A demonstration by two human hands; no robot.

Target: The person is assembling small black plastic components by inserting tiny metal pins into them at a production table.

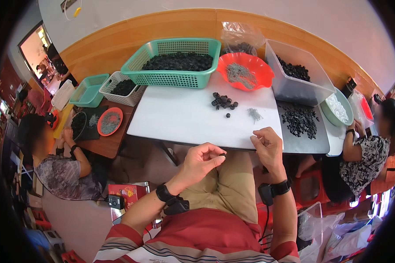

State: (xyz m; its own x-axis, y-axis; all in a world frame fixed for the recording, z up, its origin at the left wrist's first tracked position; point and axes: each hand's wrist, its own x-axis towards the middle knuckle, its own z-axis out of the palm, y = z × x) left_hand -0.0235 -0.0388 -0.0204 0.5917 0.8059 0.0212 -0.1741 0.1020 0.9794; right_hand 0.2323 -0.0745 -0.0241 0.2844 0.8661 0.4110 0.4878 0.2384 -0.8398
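In front of the white tabletop [175, 114], my left hand [199, 161] pinches a small round black plastic part [224, 154] between thumb and fingertips, largely covered by them. My right hand [269, 149] hovers at the table's front edge, thumb and fingers drawn together; whatever they may hold is too small to make out. Beyond the hands lies a little heap of black cap-like parts [223, 101], with one loose black cap [228, 115] closer to me. To its right, nearest my right hand, is a small scatter of thin grey pin-like pieces [254, 115].
Along the back stand a green basket [171, 79] of black parts, a red scalloped bowl [265, 78] of grey pieces and a clear bin [303, 94]. More black parts [300, 122] cover a dark board at right. One person [68, 175] sits left, another [366, 151] right.
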